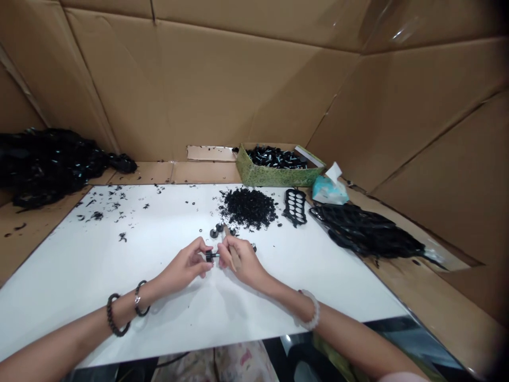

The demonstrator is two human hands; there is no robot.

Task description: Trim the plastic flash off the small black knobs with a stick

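Observation:
My left hand (185,265) pinches a small black plastic part with a short metal pin (210,256) between its fingers. My right hand (242,260) grips a slim wooden-handled tool (234,257), whose upper end sticks out near a few small black parts (217,229). The two hands nearly meet above the white board (119,276), with the pin's tip close to my right fingers. Just beyond them lies a heap of black plastic scraps (248,208). The tool's working tip is hidden by my fingers.
A green patterned box (278,172) of black parts stands at the back, beside a tissue pack (330,185) and a perforated black plastic frame (295,207). Heaps of black plastic runners (366,231) (51,167) lie on both sides. Cardboard walls (199,79) surround the board.

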